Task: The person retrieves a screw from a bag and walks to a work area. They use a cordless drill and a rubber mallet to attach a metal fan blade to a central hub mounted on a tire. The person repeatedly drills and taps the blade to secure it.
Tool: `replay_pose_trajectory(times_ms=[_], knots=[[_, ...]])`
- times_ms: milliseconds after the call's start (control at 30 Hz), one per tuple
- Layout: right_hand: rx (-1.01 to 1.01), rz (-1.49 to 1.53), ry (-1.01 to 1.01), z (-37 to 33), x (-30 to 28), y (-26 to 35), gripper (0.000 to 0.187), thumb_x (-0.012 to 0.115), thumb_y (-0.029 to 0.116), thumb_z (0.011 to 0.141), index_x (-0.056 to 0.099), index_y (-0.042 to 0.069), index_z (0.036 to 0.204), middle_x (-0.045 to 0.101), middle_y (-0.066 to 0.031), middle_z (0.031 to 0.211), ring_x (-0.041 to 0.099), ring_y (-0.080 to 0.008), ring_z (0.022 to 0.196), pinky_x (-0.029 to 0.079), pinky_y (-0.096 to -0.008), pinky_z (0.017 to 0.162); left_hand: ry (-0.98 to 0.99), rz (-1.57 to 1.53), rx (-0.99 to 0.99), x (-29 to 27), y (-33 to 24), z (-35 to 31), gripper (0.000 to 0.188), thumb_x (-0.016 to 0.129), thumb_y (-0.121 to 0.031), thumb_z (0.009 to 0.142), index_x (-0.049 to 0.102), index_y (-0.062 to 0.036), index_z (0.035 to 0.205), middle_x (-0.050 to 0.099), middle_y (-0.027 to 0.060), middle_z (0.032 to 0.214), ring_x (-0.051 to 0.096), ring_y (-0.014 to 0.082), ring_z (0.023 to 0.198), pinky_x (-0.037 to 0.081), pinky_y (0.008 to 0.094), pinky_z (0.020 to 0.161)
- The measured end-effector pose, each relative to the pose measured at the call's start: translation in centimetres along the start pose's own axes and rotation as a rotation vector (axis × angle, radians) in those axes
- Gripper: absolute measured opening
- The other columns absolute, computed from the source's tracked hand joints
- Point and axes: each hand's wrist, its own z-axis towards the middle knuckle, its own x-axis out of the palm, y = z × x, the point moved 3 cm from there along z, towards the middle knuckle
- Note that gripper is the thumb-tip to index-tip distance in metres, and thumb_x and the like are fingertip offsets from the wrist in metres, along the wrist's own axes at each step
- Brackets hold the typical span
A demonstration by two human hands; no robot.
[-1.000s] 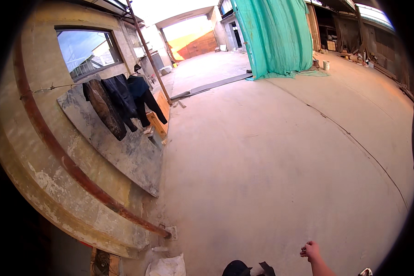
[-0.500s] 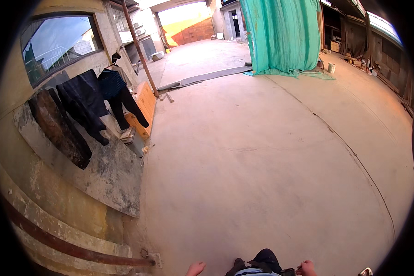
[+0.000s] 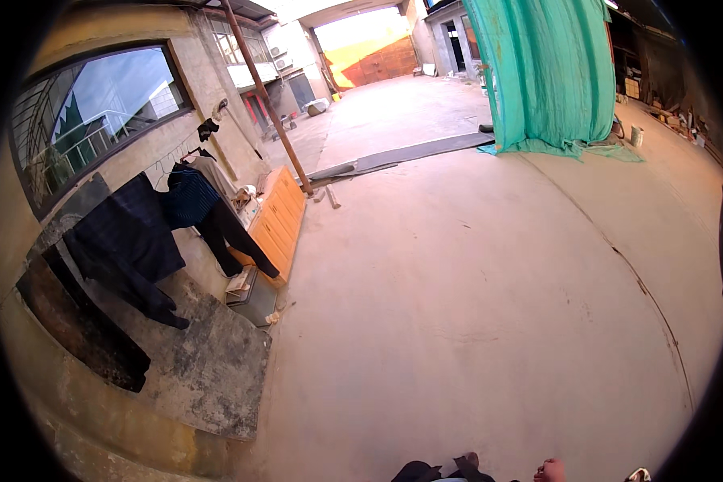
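At the lower edge my right hand (image 3: 549,470) hangs beside my body with its fingers curled in, and nothing shows in it. It is cut off by the edge of the view and touches no object. My left hand is out of view. Below me my dark trousers and a shoe (image 3: 470,460) show above the pale concrete floor (image 3: 426,345). Dark clothes (image 3: 140,233) hang along the wall on my left, away from my hands. Among them is a blue striped top (image 3: 186,197).
A wooden cabinet (image 3: 279,221) and a grey box (image 3: 253,297) stand along the left wall, by a rusty pole (image 3: 269,100). A stained board (image 3: 209,353) leans there. Green netting (image 3: 550,76) hangs ahead right. A dark strip (image 3: 414,153) crosses the floor. A bucket (image 3: 637,135) stands farther right.
The view has moved forward and turned slightly left; the hanging clothes and cabinet are nearer. My left hand has dropped out of view. My right hand has shifted slightly right.
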Motion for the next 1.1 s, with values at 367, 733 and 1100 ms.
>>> replay_pose_trajectory(times_ms=[367, 733, 1100], knots=[[-0.241, -0.304, 0.004, 15.6, 31.9, 40.0, 0.009, 0.053, 0.006, 0.089, 0.055, -0.001, 0.093, 0.06, -0.0138, 0.072, 0.064, -0.0256, 0.052, 0.057, -0.0385, 0.044, 0.09, -0.068, -0.049, -13.6, -24.9, 21.1, 0.054, 0.061, -0.035, 0.085, 0.063, 0.0, 0.126, 0.072, 0.0114, 0.098, 0.069, 0.0168, 0.08, 0.055, 0.0322, 0.07], [0.034, -0.427, -0.028, 29.4, 51.3, 53.6, 0.015, 0.048, 0.004, 0.089, 0.057, -0.004, 0.098, 0.062, -0.0186, 0.075, 0.066, -0.0317, 0.055, 0.058, -0.0463, 0.044, -0.309, -0.23, 0.264, -48.0, -73.2, 37.8, 0.058, 0.057, -0.041, 0.085, 0.062, -0.0016, 0.127, 0.065, 0.0204, 0.124, 0.06, 0.034, 0.119, 0.046, 0.0396, 0.103], [-0.183, -0.442, 0.15, 47.1, 94.4, 93.3, 0.02, 0.051, 0.002, 0.088, 0.063, -0.004, 0.103, 0.063, -0.012, 0.073, 0.064, -0.0212, 0.061, 0.055, -0.0351, 0.051, -0.051, -0.121, 0.067, -55.6, -89.3, 50.8, 0.02, 0.057, -0.027, 0.089, 0.068, -0.0096, 0.088, 0.063, 0.0075, 0.077, 0.058, 0.0184, 0.071, 0.046, 0.0346, 0.066]])
